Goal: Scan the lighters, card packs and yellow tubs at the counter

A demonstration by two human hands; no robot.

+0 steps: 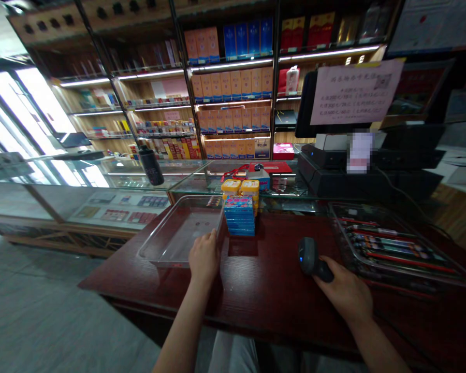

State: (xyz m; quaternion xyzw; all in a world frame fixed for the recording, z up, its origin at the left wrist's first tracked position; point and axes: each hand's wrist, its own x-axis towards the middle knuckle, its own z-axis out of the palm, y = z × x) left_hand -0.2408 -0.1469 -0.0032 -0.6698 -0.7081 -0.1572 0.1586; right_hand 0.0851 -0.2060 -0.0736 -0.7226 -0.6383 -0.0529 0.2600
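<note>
My left hand (204,255) rests on the near right corner of a clear plastic tray (166,233) on the dark red wooden counter (264,285), its fingers curled over the rim. My right hand (344,292) is closed around the handle of a black barcode scanner (309,257), which lies on the counter with its head pointing away. A stack of blue packs (239,215) stands just right of the tray, with yellow-topped packs (241,187) behind it.
A second tray (392,243) holding several long red and dark items sits at the right. Behind it stands a black till with a screen (357,155) and a pink notice. Glass display cases (112,197) and shelves of boxed goods fill the back.
</note>
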